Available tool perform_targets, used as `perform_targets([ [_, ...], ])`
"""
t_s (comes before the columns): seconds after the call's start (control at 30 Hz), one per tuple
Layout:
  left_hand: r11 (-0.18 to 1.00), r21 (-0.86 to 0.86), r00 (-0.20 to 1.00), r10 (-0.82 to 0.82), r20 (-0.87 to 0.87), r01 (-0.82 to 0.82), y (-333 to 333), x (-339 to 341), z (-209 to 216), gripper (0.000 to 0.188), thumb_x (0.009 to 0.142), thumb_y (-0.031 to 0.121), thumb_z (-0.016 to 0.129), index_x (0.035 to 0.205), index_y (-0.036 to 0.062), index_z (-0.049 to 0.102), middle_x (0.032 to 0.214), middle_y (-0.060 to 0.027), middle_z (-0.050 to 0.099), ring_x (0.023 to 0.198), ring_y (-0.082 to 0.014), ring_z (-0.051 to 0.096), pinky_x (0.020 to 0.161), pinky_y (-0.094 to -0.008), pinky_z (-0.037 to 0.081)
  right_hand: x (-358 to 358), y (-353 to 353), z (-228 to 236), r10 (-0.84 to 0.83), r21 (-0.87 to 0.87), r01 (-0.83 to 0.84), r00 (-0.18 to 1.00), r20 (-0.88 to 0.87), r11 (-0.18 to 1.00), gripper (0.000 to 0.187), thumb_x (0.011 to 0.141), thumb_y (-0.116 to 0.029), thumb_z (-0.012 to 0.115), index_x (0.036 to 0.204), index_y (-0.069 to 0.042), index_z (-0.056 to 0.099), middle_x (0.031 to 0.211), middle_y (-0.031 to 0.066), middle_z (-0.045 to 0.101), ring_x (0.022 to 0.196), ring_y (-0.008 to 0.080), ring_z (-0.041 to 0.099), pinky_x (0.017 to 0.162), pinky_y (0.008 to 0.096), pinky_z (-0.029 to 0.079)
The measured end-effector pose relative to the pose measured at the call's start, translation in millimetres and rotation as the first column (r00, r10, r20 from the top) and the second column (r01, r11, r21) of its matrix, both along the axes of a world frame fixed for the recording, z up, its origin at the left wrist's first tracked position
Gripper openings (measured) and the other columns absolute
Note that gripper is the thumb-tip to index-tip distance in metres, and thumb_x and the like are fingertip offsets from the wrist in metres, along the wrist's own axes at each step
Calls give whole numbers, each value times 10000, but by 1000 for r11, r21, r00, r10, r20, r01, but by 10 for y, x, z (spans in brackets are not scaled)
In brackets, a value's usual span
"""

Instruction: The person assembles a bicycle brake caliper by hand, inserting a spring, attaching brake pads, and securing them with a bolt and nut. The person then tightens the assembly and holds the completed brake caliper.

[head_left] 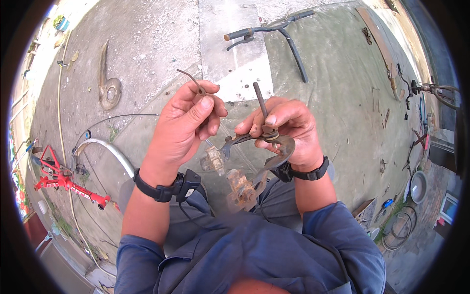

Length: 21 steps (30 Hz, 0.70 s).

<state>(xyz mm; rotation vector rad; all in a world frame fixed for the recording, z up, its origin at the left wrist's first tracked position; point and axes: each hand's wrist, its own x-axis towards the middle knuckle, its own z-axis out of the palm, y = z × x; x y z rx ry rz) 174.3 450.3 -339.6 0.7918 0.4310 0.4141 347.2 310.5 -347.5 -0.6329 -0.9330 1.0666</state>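
Observation:
Between the thumb and fingers of my left hand (pixel 193 112) is a thin, bent metal wire piece with a small loop (pixel 201 91); its free end points up and left. My right hand (pixel 289 127) grips a dark, worn bicycle brake caliper (pixel 279 157) around its pivot. A long bolt (pixel 260 99) stands up from that pivot, with washers or nuts at its base. Curved caliper arms hang below, and rusty, dirty blocks (pixel 242 191) show at their lower ends over my lap. The two hands are apart, at about the same height.
Ahead on the ground lies a dark bicycle handlebar (pixel 274 29) with its stem. On the left are a red bicycle frame (pixel 68 183), a curved silver mudguard (pixel 110 149) and a hose (pixel 61 108). A round metal bowl (pixel 418 187) and coiled tubing (pixel 399 228) lie at right.

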Motion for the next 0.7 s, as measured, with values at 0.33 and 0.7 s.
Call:
perform_targets([
  [0.33,990,96,994,-110,21,107,-122,92,130,212,982,201,621,1073,12,651,738,40,551,611,-32,456,530,-182,351,-174,-80,-98,176,-74,-193,965,-194,978,281,831,35,716,1093,-37,645,977,100,651,1020,313,678,875,410,555],
  [0.7,999,0,998,-54,25,54,-180,83,135,177,1000,189,582,1034,24,635,756,10,578,589,-41,475,513,-182,371,-159,-97,-100,171,-44,-186,959,-228,982,279,841,-49,742,1111,-26,673,984,119,610,993,339,681,855,432,574],
])
